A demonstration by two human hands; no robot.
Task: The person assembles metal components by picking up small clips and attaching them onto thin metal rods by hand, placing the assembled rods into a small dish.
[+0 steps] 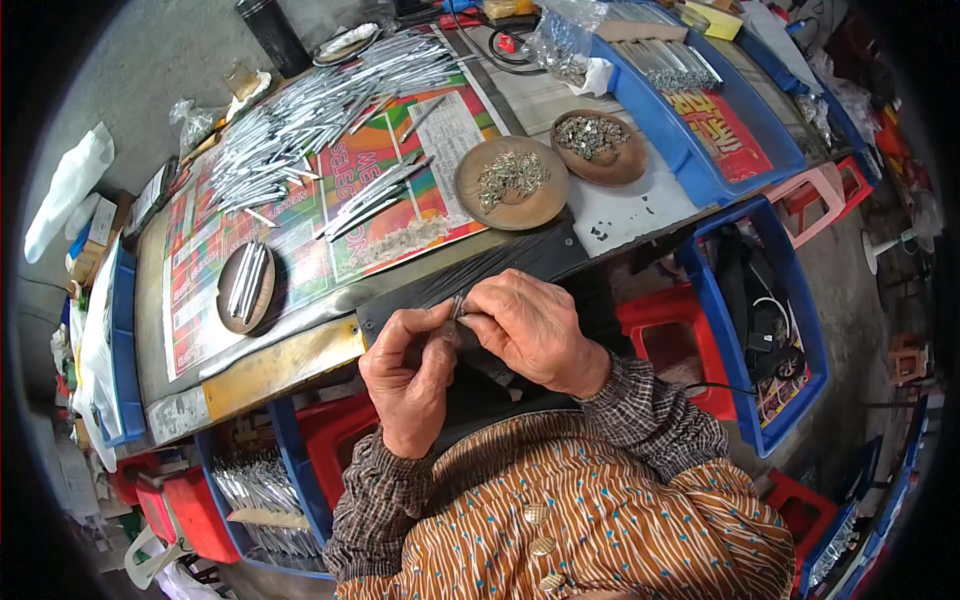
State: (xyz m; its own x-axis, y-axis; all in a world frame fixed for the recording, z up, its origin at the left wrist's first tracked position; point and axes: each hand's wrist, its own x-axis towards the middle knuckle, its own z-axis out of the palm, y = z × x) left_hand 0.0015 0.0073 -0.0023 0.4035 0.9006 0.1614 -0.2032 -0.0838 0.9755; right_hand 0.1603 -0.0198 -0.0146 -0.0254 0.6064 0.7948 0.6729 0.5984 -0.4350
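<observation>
My left hand (408, 378) and my right hand (535, 330) meet just off the table's front edge. Between their pinched fingertips is a small thin dark metal piece (458, 306), mostly covered by the fingers, so its exact kind cannot be made out. Just beyond the hands stands a round wooden dish (545, 212) of small brassy parts (512, 178). A second dish (628, 168) to its right holds small dark silvery parts (590, 137). To the left, an oval wooden dish (232, 318) carries several slim silvery tubes (247, 280).
A big heap of slim silvery tubes (300, 125) covers the table's far left, with a smaller bunch (372, 200) nearer. A blue tray (770, 165) stands at the far right. Below the table are a blue crate (805, 400) and red stools (675, 330). A black cylinder (272, 38) stands behind.
</observation>
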